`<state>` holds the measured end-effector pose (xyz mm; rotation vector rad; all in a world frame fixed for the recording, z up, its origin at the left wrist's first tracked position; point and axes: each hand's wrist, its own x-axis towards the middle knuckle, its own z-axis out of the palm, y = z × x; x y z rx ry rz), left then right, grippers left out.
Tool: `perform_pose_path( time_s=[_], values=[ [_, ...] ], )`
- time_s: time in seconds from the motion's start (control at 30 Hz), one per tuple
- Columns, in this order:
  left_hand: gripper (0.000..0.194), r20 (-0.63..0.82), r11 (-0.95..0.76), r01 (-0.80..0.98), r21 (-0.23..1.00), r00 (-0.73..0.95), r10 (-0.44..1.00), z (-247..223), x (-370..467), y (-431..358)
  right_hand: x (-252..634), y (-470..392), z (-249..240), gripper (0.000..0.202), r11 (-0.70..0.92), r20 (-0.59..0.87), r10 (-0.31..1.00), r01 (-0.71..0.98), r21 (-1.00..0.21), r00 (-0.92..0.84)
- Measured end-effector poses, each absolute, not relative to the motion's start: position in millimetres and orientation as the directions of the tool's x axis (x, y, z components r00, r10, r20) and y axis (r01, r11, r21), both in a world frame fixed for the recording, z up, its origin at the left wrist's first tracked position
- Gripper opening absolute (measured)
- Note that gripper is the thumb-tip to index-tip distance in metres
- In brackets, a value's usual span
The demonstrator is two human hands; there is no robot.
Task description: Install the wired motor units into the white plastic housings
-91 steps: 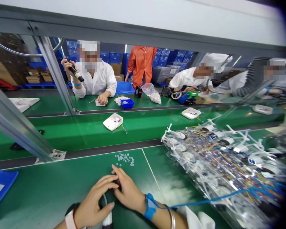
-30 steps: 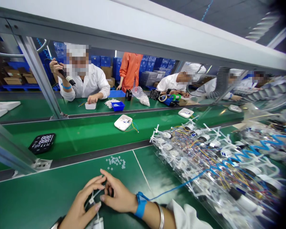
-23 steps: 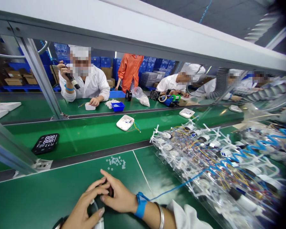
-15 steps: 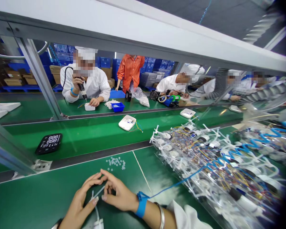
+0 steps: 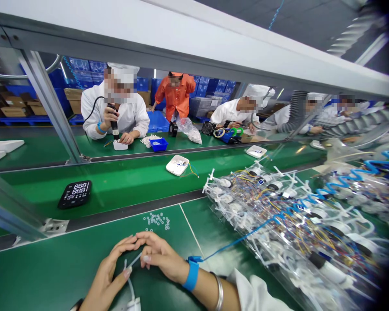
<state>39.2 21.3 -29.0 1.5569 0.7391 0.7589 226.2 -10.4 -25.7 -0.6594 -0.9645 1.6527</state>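
Note:
My left hand point(image 5: 112, 272) pinches a thin translucent tube point(image 5: 130, 287) between thumb and fingers at the bottom centre. Below, the tube runs into a white cylindrical part point(image 5: 134, 304), cut off by the lower edge. My right hand point(image 5: 160, 255), with a blue wrist strap point(image 5: 192, 276), closes its thumb and forefinger at the end of the tube's slanting branch. The fingertips of both hands meet above it. Just beyond them, several small clear rings point(image 5: 157, 219) lie scattered on the green table point(image 5: 68, 263).
Clear trays of wired white parts point(image 5: 278, 216) fill the right side, crossed by a blue coiled cord point(image 5: 330, 188). A black digital display point(image 5: 75, 194) and white housings point(image 5: 177, 165) lie on the green belt point(image 5: 142, 183). People sit across; metal posts stand left.
The black display and the white housing near the centre have shifted right along the belt. My right hand's fingers have curled slightly. A person opposite has lowered a tool onto a white part.

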Motion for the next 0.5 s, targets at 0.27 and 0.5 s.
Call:
perform_pose_path(
  time_s=[0.27,0.5],
  values=[
    [0.033,0.108,-0.169,0.050,0.984,0.588,0.801,-32.7,39.0,22.4,222.6,-11.0,-23.4,0.045,-0.178,0.001,0.960,-0.610,-0.772,-0.281],
    [0.033,0.115,-0.233,0.107,0.967,0.629,0.769,-34.9,37.4,22.7,222.4,-10.0,-25.3,0.041,-0.236,-0.046,0.954,-0.652,-0.720,-0.295]
  ],
)
